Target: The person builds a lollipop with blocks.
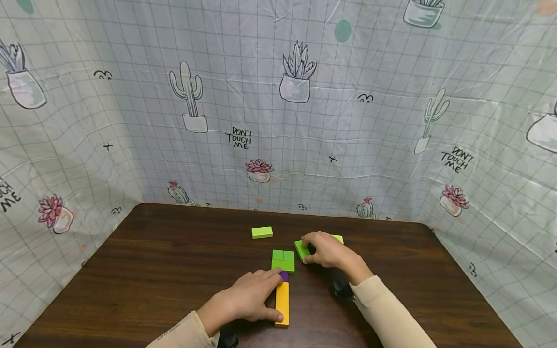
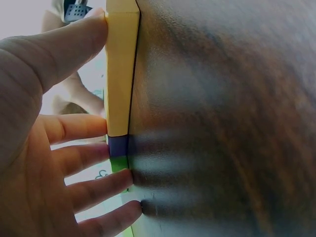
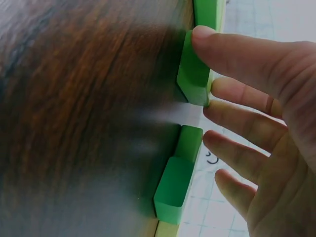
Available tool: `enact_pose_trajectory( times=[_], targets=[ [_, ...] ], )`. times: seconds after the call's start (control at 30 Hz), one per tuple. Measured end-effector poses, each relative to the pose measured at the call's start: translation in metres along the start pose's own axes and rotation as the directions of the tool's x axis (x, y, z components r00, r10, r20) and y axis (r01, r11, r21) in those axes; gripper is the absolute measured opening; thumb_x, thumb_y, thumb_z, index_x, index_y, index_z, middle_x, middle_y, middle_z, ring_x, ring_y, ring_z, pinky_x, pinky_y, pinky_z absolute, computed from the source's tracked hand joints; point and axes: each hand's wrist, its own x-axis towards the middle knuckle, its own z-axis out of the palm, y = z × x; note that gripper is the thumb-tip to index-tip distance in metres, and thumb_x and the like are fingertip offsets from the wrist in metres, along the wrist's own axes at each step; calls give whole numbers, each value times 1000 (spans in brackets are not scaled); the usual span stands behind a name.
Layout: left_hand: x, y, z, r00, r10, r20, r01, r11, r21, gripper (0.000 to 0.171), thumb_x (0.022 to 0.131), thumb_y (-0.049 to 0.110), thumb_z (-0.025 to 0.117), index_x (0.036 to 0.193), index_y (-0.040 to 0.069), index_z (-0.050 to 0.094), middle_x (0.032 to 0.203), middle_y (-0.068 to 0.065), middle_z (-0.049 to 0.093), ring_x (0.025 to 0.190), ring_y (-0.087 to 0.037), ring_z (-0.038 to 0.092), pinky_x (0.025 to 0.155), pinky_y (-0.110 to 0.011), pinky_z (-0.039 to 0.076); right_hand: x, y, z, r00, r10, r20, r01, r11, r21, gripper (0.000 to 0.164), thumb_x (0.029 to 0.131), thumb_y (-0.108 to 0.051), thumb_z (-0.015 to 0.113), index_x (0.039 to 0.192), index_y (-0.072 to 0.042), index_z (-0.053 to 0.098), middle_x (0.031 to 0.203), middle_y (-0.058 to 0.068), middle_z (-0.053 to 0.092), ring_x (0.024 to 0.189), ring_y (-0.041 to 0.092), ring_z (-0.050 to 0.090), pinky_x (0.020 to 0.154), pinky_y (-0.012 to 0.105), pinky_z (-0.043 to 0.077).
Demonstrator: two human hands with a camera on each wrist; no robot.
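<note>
The left hand (image 1: 248,295) blocks the left flank of the orange block (image 1: 282,304); its right flank faces open surface (image 1: 313,309) as far as the right sleeve (image 1: 387,309). The purple block (image 1: 284,276) and green cluster (image 1: 283,261) butt end on, leaving no passage. A narrow gap divides the cluster from the single green block (image 1: 299,250) under the right hand (image 1: 328,250), which partly hides what seem further blocks beyond.

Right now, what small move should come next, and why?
I'd probably slide the green block left toward the green cluster: the right hand holds it askew with a slight gap between them, while the left hand touches the orange block.
</note>
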Motion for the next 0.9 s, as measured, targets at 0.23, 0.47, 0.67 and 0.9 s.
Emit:
enact_pose_trajectory(
  times=[0.23, 0.47, 0.67, 0.9],
  targets=[
    [1, -1, 1, 1000, 2, 1, -2, 1000, 5, 67, 78, 62, 67, 128, 20, 51, 148, -4, 39, 127, -24, 45, 99, -45, 40, -4, 4, 2, 1000, -11, 3, 11, 999, 37, 35, 83, -21, 75, 115, -11, 66, 125, 6, 59, 115, 24, 55, 94, 42, 45],
    [1, -1, 1, 1000, 1, 5, -1, 1000, -2, 68, 78, 62, 67, 129, 20, 51, 148, -4, 39, 127, -24, 45, 100, -45, 40, -5, 1, 6, 999, -20, -26, 21, 998, 59, 35, 84, -25, 75, 114, -10, 66, 119, 4, 61, 109, 22, 57, 93, 41, 46],
    [1, 0, 0, 1000, 0, 4, 0, 1000, -1, 70, 78, 62, 67, 130, 19, 51, 148, -3, 39, 127, -23, 45, 100, -45, 39, -5, 0, 8, 999, -42, -23, 43, 998, 54, 38, 84, -29, 74, 116, -11, 65, 120, 4, 60, 108, 21, 57, 92, 40, 46],
    [0, 0, 0, 1000, 2, 5, -2, 1000, 0, 69, 78, 63, 67, 130, 20, 51, 148, -3, 39, 127, -23, 45, 100, -44, 39, -6, -3, 7, 999, -42, -21, 43, 997, 67, 39, 84, -29, 74, 118, -12, 65, 121, 4, 58, 109, 21, 56, 92, 40, 46]
  ],
)
